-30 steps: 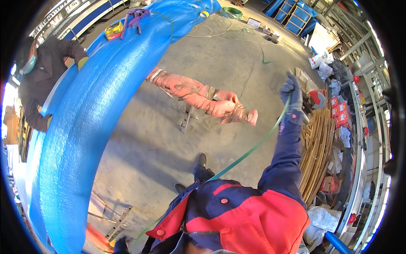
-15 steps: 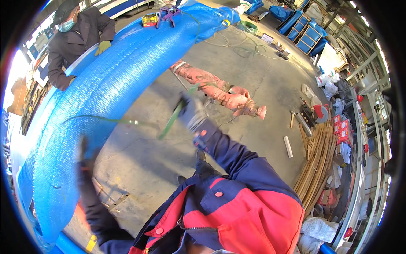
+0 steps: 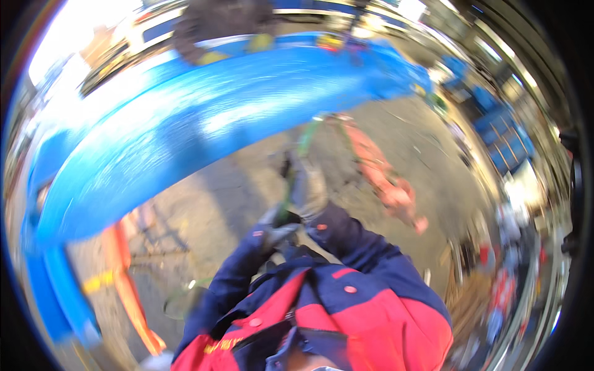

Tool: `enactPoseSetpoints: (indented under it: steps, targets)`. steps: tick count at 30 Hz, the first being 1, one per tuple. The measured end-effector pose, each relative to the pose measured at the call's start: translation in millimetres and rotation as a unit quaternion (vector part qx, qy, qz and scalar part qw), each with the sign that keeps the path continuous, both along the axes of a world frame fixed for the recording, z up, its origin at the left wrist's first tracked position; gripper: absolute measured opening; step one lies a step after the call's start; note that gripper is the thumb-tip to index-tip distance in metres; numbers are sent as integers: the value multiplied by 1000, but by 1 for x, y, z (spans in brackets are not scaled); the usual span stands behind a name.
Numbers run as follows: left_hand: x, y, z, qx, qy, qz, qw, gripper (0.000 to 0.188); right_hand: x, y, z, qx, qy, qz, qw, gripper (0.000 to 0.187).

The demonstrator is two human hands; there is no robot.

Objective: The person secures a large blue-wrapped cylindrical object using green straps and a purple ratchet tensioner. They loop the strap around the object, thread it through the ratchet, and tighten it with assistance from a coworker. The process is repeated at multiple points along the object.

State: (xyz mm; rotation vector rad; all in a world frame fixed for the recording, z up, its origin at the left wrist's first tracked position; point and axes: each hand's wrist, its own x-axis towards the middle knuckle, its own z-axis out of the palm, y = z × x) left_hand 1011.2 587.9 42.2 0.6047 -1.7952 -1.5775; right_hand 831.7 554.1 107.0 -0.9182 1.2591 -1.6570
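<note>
Blue-wrapped bundle is spanning left to upper centre, wrap hiding contents. Left hand is meeting the green strap's lower stretch; green strap is running just left of right hand. Blur's masking each grip, can't tell closure. Pink-wrapped piece is sitting farther right.

pink support | orange support | blue bundle apparently across both

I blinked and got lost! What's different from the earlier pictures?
The right hand swung in from the right; the left hand came from the left, close below it, near the green strap. Blur hides any new grip. The blue bundle still lies beside the co-worker.
</note>
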Motion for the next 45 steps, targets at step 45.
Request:
enactPoseSetpoints:
  steps: [45]
  targets:
    - [-393, -548, 386, -682, 46, 232, 692, 28, -532, 258, -41, 16, -3, -558, 829, 61]
